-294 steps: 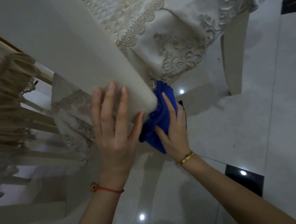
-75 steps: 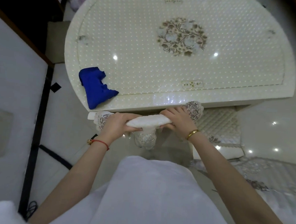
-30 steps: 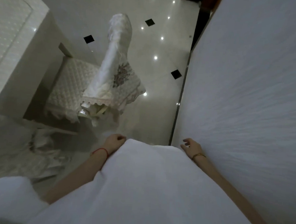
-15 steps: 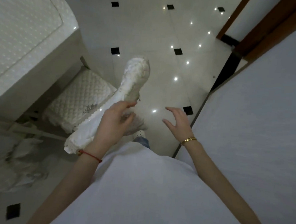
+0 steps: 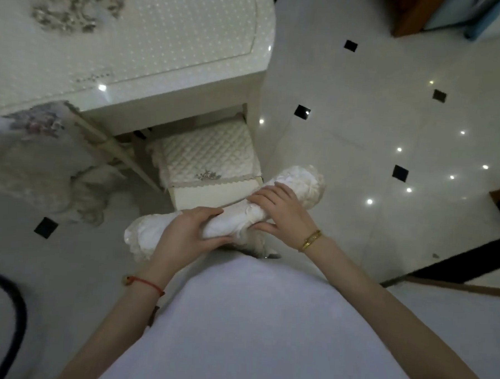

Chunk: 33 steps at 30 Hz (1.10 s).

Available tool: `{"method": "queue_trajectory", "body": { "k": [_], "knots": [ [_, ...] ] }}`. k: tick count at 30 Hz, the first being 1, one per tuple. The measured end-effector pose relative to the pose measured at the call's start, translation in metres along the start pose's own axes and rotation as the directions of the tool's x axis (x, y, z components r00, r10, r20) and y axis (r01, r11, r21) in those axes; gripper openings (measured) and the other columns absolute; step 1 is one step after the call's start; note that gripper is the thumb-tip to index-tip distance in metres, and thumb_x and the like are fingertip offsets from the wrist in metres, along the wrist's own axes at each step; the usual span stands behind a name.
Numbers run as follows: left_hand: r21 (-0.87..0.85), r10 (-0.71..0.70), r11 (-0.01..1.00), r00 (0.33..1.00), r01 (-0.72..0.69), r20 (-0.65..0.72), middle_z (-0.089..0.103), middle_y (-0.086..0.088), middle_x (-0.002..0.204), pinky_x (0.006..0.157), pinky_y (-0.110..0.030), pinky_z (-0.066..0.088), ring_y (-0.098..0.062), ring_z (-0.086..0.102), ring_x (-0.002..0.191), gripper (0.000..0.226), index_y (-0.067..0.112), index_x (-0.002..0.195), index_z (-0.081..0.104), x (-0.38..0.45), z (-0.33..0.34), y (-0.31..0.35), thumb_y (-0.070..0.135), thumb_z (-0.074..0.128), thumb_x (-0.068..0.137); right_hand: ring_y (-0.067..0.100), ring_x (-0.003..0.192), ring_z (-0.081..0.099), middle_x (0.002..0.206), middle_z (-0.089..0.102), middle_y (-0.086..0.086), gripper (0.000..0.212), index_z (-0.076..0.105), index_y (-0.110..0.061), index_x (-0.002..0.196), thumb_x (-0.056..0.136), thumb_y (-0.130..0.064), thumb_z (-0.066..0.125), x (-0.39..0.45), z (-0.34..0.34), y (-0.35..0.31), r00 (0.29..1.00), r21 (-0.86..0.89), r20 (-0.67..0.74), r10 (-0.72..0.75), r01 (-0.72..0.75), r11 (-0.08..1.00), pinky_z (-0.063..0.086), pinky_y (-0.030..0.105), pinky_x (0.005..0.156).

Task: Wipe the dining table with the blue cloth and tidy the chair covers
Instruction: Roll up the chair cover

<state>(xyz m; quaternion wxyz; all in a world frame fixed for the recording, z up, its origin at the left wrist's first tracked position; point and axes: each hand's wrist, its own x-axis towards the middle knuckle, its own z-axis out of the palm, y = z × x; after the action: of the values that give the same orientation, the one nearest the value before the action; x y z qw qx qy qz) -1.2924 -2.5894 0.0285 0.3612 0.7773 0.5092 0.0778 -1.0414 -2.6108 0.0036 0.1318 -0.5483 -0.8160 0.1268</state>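
Both hands' fingers curl round the bunched chair cover [image 5: 230, 217], its long axis running lower-left to upper-right.

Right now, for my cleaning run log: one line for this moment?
phase: tidying chair cover | left hand: grips chair cover | right hand: grips same | table: beside | cloth: unseen

Glossy dotted dining table [image 5: 168, 57], quilted cloth chair cover [image 5: 207, 155], lacy white fabric backrest cover [image 5: 298, 183], polished tile floor [image 5: 362, 131].

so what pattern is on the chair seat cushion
Cream diamond quilting on the seat cushion, with a small floral motif near its front edge; head view.
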Motion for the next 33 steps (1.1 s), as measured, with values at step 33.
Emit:
{"method": "queue_trajectory", "body": {
  "k": [33],
  "knots": [
    [-0.095, -0.137, 0.988, 0.972, 0.121, -0.189, 0.074, 0.014, 0.103, 0.082, -0.031, 0.054, -0.003, 0.066, 0.093, 0.053, 0.042, 0.114, 0.068, 0.184, -0.127, -0.072, 0.051, 0.083, 0.064, 0.016, 0.092, 0.047, 0.096, 0.061, -0.004, 0.051, 0.063, -0.020, 0.103, 0.087, -0.063, 0.042, 0.251, 0.002, 0.077, 0.994, 0.028, -0.087, -0.070, 0.073, 0.997, 0.033, 0.029, 0.088]
  ]
}}
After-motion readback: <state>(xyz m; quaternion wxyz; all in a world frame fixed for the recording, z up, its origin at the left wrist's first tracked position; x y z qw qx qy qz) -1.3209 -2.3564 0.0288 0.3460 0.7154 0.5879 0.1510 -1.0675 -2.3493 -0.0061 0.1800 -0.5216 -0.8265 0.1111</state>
